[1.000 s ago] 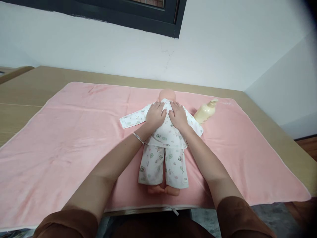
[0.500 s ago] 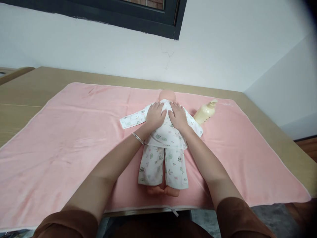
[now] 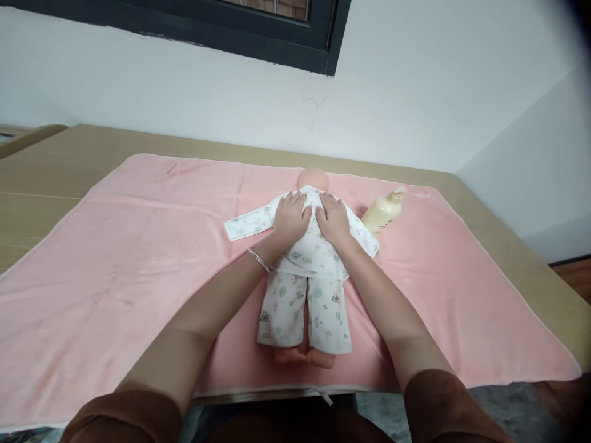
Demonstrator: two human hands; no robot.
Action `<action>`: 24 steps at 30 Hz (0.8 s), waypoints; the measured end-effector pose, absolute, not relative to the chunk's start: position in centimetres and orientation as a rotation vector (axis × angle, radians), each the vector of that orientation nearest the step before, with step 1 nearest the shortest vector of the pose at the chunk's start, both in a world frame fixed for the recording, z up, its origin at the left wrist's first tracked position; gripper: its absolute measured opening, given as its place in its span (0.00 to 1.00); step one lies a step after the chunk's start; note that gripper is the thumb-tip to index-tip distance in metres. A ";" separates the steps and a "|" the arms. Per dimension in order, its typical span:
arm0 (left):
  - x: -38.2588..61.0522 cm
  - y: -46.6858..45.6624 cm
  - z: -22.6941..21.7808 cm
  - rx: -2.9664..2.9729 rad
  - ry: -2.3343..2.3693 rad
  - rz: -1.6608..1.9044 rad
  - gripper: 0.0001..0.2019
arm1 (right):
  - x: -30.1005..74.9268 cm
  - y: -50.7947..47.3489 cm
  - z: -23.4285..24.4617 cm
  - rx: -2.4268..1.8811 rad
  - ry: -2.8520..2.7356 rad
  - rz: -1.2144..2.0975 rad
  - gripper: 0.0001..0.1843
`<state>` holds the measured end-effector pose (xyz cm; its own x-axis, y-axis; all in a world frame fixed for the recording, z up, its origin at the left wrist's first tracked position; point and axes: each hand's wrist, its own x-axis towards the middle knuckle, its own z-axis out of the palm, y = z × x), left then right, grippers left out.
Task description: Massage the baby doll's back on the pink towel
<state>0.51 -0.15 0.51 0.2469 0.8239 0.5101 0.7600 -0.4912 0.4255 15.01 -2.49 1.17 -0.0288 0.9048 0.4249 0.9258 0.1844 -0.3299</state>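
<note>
A baby doll (image 3: 308, 259) in a white printed top and trousers lies face down, its head toward the wall and its bare feet toward me. My left hand (image 3: 292, 216) rests flat on the left side of its upper back, fingers stretched out. On the right side of the back lies my right hand (image 3: 333, 218), also flat with fingers extended. Both thumbs point inward, a small gap between them. The doll's sleeves spread out to either side. Its face is hidden.
Under the doll a pink blanket (image 3: 152, 258) covers much of the wooden table (image 3: 106, 138). A cream pump bottle (image 3: 383, 210) stands by the doll's right sleeve. Behind the table are a white wall (image 3: 231, 104) and a dark window frame (image 3: 305, 52).
Both hands stay on the doll's back with almost no movement. The whole view has shifted very slightly.
</note>
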 end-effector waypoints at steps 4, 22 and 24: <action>0.4 0.5 0.4 2.358 1.492 1.005 0.23 | 15.4 -2.0 1.1 -1.702 -1.971 0.022 0.29; 0.0 0.9 0.4 2.283 1.469 0.972 0.25 | 15.3 -2.1 1.9 -1.775 -1.979 0.072 0.30; 0.0 0.7 0.5 2.283 1.467 0.980 0.25 | 15.0 -2.3 2.0 -1.756 -2.039 0.041 0.30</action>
